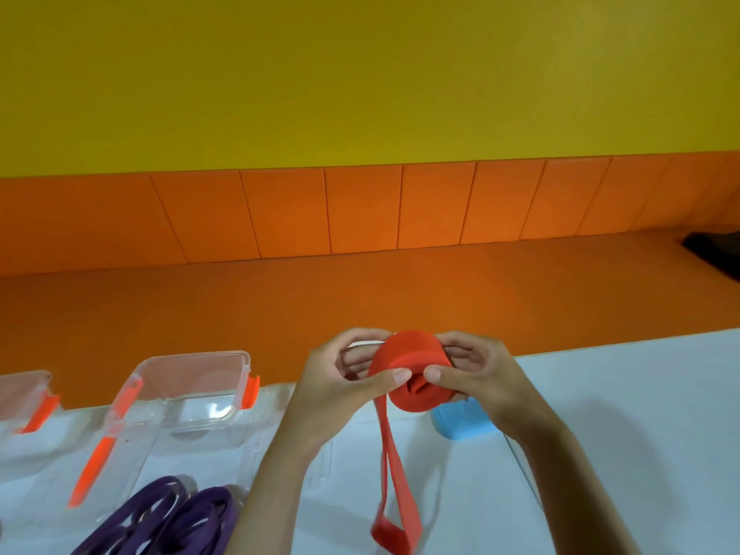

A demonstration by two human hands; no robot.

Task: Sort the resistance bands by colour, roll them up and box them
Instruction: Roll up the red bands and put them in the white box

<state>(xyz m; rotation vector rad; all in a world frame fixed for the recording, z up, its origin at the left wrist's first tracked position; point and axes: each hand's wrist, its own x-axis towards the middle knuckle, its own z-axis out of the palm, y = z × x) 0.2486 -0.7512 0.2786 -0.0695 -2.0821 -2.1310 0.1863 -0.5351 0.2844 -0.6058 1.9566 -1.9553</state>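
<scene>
Together, left hand [336, 378] and right hand [476, 374] fingers grasp the rolled red band [412, 366]; purple bands [168, 518] lie at seven o'clock

Two bare arms come into the picture from the bottom, at about 6 o'clock. No sleeves cover them as far as they show. The left hand [340, 388] has no ring, no glove and no watch that shows. The right hand [476, 378] is bare too, with nothing on the wrist. The thumbnails are short and plain, with no paint on them. Each hand shows a thumb in front and curled fingers behind it. The rest of the person is out of the picture.
</scene>
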